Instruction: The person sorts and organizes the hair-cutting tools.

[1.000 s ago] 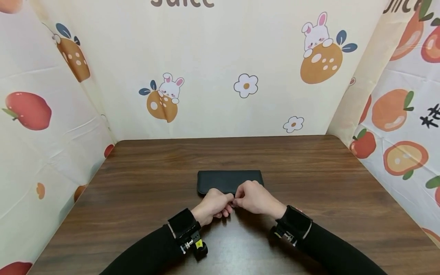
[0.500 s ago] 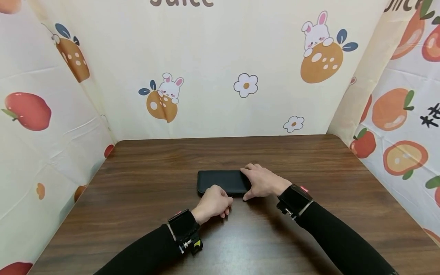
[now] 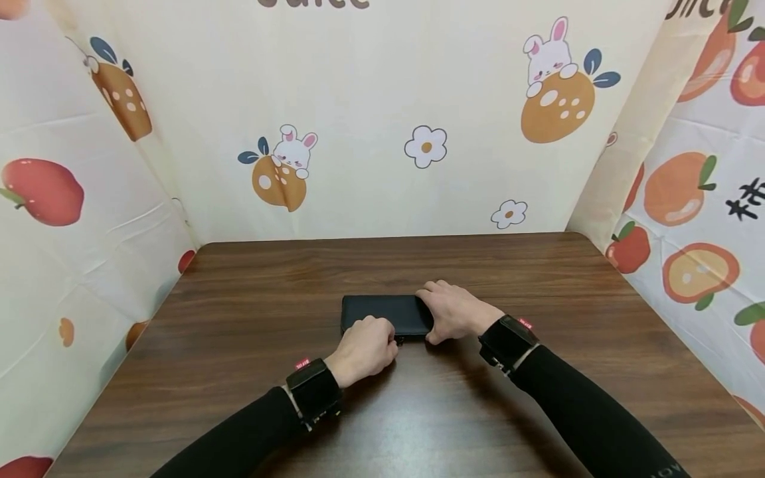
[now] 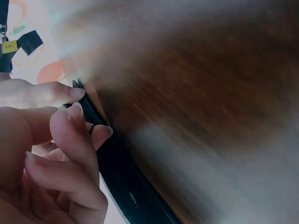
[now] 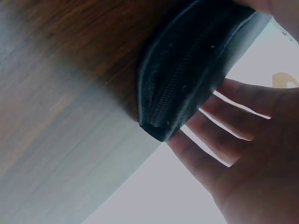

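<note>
A black zip wallet (image 3: 378, 306) lies on the brown wooden table, its long side facing the person. At its near edge, the left hand (image 3: 364, 348) pinches a small dark zipper pull (image 4: 91, 128) between thumb and finger. The right hand (image 3: 457, 311) grips the wallet's right end, thumb on the near edge and fingers over the far side. In the right wrist view, zipper teeth (image 5: 170, 86) run closed along the edge toward the wallet's corner. The left hand hides part of the wallet's near edge in the head view.
The wooden table (image 3: 269, 272) reaches back to a cream curtain (image 3: 358, 86) printed with rabbits, fruit and flowers. Similar printed cloth (image 3: 699, 199) hangs along the right side, and more hangs on the left. Each wrist wears a black camera band (image 3: 313, 392).
The right hand has left the spot beside the left hand and moved right and forward onto the wallet's right end. The left hand has shifted slightly forward, over the near edge.
</note>
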The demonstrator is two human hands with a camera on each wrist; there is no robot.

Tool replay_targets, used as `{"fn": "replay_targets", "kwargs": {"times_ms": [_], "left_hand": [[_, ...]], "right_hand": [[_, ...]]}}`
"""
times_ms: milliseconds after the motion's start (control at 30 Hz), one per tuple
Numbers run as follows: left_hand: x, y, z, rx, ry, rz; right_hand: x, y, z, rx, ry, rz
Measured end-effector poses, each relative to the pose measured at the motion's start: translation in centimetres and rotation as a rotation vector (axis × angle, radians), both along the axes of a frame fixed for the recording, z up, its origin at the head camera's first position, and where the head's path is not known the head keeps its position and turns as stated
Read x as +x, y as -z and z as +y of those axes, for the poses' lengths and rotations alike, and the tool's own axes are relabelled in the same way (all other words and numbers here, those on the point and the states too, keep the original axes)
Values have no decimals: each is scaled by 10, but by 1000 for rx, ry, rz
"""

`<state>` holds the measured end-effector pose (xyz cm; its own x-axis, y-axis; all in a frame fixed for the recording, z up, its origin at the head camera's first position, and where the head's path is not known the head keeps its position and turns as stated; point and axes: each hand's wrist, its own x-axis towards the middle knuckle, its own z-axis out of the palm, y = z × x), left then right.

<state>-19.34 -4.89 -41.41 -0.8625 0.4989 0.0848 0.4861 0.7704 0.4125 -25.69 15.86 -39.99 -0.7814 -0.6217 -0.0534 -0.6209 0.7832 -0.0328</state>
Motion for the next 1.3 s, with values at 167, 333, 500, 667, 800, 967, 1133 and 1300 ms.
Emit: {"fn": "replay_targets", "kwargs": {"times_ms": [167, 333, 500, 667, 800, 967, 1133, 1300], "left_hand": [[0, 0, -4, -53, 5, 55], [2, 0, -7, -105, 38, 104], [2, 0, -9, -124, 47, 120], [0, 0, -10, -132, 60, 118], [-1, 1, -11, -127, 74, 110], [-1, 0, -17, -124, 73, 100], [0, 1, -27, -111, 58, 103], [1, 1, -31, -102, 58, 108]], "right_hand": [[0, -1, 2, 5, -6, 1], [0, -2, 4, 6, -8, -1], [0, -2, 4, -6, -13, -4], [0, -2, 3, -1, -12, 3], [1, -1, 2, 2, -15, 4], [3, -2, 1, 8, -22, -9], [3, -1, 1, 12, -29, -7], [3, -1, 2, 12, -33, -10]]}}
